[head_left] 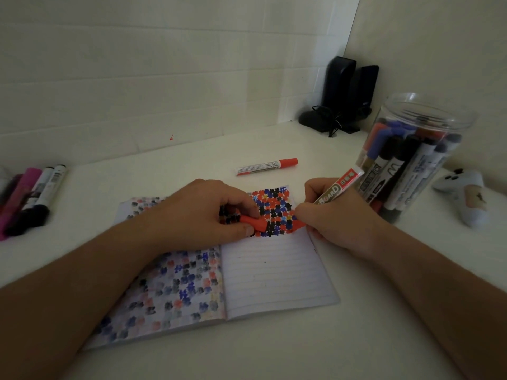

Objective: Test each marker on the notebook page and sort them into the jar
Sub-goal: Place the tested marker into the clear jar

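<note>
Waiting at far left, untested markers (30, 196) lie in a pile; the left hand (197, 212) pinches a red cap (253, 222) over the notebook (274, 270); the right hand (337, 215) grips a marker (338, 186), tip hidden at the page's coloured patch; the jar (411, 157) stands at right, part-filled. Testing seems the step in hand; next likely calls for recapping, then jarring it.
</note>
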`<move>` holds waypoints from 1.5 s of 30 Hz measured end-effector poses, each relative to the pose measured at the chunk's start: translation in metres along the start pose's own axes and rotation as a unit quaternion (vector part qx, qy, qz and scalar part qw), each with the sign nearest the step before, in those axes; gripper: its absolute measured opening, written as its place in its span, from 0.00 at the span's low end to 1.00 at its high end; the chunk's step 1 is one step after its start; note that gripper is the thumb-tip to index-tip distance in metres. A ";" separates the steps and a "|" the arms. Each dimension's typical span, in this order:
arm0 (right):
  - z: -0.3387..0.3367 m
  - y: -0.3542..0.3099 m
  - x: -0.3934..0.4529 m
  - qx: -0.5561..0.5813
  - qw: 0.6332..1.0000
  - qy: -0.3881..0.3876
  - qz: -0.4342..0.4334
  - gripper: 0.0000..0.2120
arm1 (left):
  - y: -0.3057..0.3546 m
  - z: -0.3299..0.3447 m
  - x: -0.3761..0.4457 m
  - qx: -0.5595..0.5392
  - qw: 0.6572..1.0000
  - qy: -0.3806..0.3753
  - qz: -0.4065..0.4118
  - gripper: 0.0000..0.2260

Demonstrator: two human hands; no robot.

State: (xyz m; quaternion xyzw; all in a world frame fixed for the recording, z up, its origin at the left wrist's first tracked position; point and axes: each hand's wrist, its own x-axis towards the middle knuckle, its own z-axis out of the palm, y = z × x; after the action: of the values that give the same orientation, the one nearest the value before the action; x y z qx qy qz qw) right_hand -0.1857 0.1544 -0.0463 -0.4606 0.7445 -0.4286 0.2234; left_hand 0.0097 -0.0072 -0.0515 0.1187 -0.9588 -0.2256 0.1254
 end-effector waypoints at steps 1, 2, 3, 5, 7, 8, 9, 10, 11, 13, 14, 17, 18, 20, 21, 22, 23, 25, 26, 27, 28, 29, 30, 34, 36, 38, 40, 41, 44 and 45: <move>0.000 0.001 0.000 0.010 1.000 0.000 0.000 0.15 | 0.000 0.000 0.000 -0.001 1.000 0.001 0.000 0.12; 0.000 0.002 0.000 0.015 1.000 0.001 0.001 0.14 | 0.000 0.000 0.000 -0.001 1.000 0.001 0.000 0.11; 0.000 0.002 0.001 0.013 1.000 0.003 0.000 0.14 | 0.000 0.000 0.000 0.000 1.000 0.001 0.000 0.11; 0.001 0.002 0.001 -0.009 1.000 0.003 -0.005 0.14 | -0.001 0.000 0.000 0.002 1.000 0.002 0.002 0.12; 0.001 0.001 0.000 -0.021 1.000 -0.006 -0.007 0.15 | -0.001 0.000 0.000 0.002 1.000 0.001 0.002 0.12; 0.000 0.000 -0.001 -0.020 1.000 -0.012 -0.006 0.16 | 0.000 0.000 0.000 0.001 1.000 0.001 0.001 0.12; -0.001 0.000 -0.001 -0.015 1.000 -0.015 -0.004 0.16 | 0.000 0.000 0.001 0.002 1.000 0.001 0.001 0.12; -0.001 0.000 -0.001 -0.009 1.000 -0.014 -0.001 0.16 | 0.000 0.000 0.000 0.003 1.000 0.000 0.001 0.11; -0.001 0.001 0.000 0.000 1.000 -0.008 0.004 0.16 | 0.001 -0.001 0.001 0.005 1.000 -0.001 0.001 0.11; -0.001 0.004 0.001 0.017 1.000 0.006 0.009 0.14 | 0.001 0.000 0.000 0.007 1.000 0.000 0.001 0.11; -0.001 0.004 0.002 0.016 1.000 0.008 0.007 0.14 | 0.001 0.000 0.000 0.006 1.000 0.001 0.001 0.11; 0.000 0.005 0.003 -0.019 1.000 -0.003 -0.004 0.14 | 0.001 0.000 0.000 0.011 1.000 0.003 0.003 0.11; 0.000 0.005 0.003 -0.025 1.000 -0.010 -0.006 0.15 | 0.001 0.000 -0.001 0.014 1.000 0.004 0.004 0.11; 0.001 0.004 0.003 -0.015 1.000 -0.016 -0.014 0.16 | 0.001 0.001 -0.001 0.021 0.999 0.023 0.011 0.12; 0.001 0.004 0.002 0.002 1.000 -0.012 -0.025 0.16 | 0.002 0.001 -0.001 0.026 0.999 0.045 0.015 0.13; 0.000 0.004 0.002 0.030 0.999 -0.004 -0.040 0.16 | 0.003 0.000 -0.001 0.028 0.997 0.070 0.015 0.14; -0.001 0.004 0.002 0.072 0.996 0.000 -0.057 0.15 | 0.004 0.000 -0.001 0.026 0.995 0.093 0.013 0.15; -0.004 0.004 0.001 0.173 0.981 -0.011 -0.086 0.12 | 0.007 -0.001 -0.001 0.018 0.992 0.122 0.009 0.16; -0.005 0.003 0.001 0.219 0.971 -0.023 -0.098 0.11 | 0.008 -0.001 -0.001 0.016 0.991 0.129 0.011 0.15; -0.005 0.002 0.001 0.256 0.960 -0.033 -0.106 0.10 | 0.009 -0.001 -0.001 0.014 0.991 0.132 0.012 0.15; -0.004 0.002 0.001 0.282 0.952 -0.042 -0.109 0.10 | 0.011 -0.001 -0.002 0.011 0.991 0.132 0.014 0.15; -0.003 0.002 0.002 0.298 0.947 -0.048 -0.110 0.10 | 0.011 0.000 -0.002 0.007 0.991 0.129 0.014 0.15; -0.002 0.003 0.002 0.306 0.944 -0.053 -0.110 0.08 | 0.012 0.000 -0.002 0.004 0.992 0.127 0.015 0.15; 0.000 0.004 0.003 0.316 0.939 -0.069 -0.116 0.06 | 0.014 0.000 -0.001 -0.007 0.992 0.125 0.020 0.17; 0.002 0.004 0.001 0.311 0.940 -0.077 -0.120 0.07 | 0.015 0.001 -0.001 -0.006 0.992 0.124 0.022 0.16; 0.004 0.003 0.000 0.294 0.944 -0.088 -0.124 0.08 | 0.015 0.003 0.000 -0.008 0.992 0.123 0.027 0.15; 0.006 0.005 0.000 0.290 0.941 -0.111 -0.130 0.12 | 0.015 0.004 0.001 -0.015 0.992 0.124 0.033 0.14; 0.007 0.005 0.000 0.294 0.939 -0.125 -0.131 0.14 | 0.015 0.004 0.001 -0.017 0.992 0.123 0.035 0.14; 0.003 0.008 0.000 0.336 0.920 -0.180 -0.089 0.19 | 0.013 0.006 0.002 -0.020 0.991 0.127 0.028 0.13; -0.002 0.008 -0.001 0.375 0.899 -0.220 -0.058 0.22 | 0.012 0.007 0.001 -0.027 0.990 0.138 0.021 0.13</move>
State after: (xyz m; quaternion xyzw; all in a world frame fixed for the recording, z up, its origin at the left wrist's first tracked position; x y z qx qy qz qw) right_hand -0.1903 0.1576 -0.0523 -0.4679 0.4326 -0.5761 0.5119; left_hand 0.0044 0.0054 -0.0515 0.1247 -0.9284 -0.2297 0.2640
